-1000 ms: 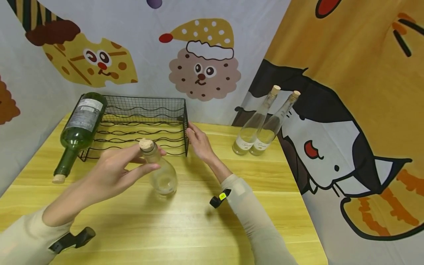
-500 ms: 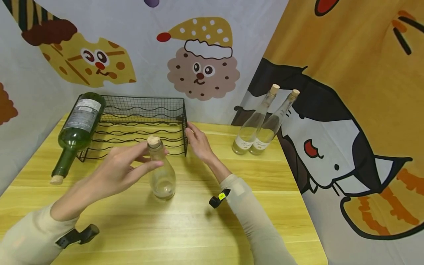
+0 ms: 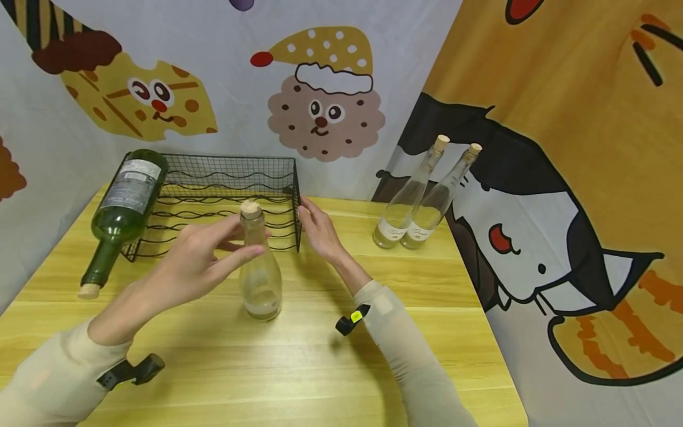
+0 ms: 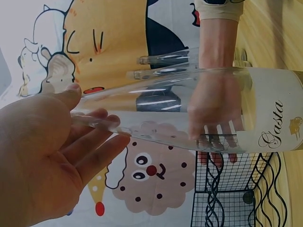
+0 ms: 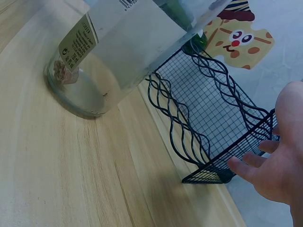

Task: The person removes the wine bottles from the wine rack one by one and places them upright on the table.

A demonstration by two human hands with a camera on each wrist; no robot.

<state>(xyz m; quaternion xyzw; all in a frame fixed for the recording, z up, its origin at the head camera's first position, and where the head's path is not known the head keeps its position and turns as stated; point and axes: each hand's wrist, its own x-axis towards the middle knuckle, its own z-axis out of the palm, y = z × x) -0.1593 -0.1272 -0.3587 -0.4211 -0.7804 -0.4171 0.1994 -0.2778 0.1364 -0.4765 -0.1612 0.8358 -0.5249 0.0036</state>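
A clear glass bottle (image 3: 261,281) with a cork (image 3: 251,209) stands almost upright in front of the rack, its base low over the table. My left hand (image 3: 187,261) holds it by the neck between thumb and fingers. Its label (image 4: 277,111) shows in the left wrist view, and a brown lump (image 5: 65,73) appears through the glass near the base in the right wrist view. My right hand (image 3: 322,234) rests with extended fingers against the right end of the black wire rack (image 3: 229,172). A corked green bottle (image 3: 130,196) lies on the rack's left end, neck toward me.
Two more corked clear bottles (image 3: 393,216) stand close together at the right of the wooden table (image 3: 320,367). Behind the table hangs a cloth (image 3: 235,107) printed with cartoon figures, continuing along the right side.
The clear bottle has come more upright, its corked top rising away from me and slightly right as my left hand moved right. My right hand keeps its place at the rack.
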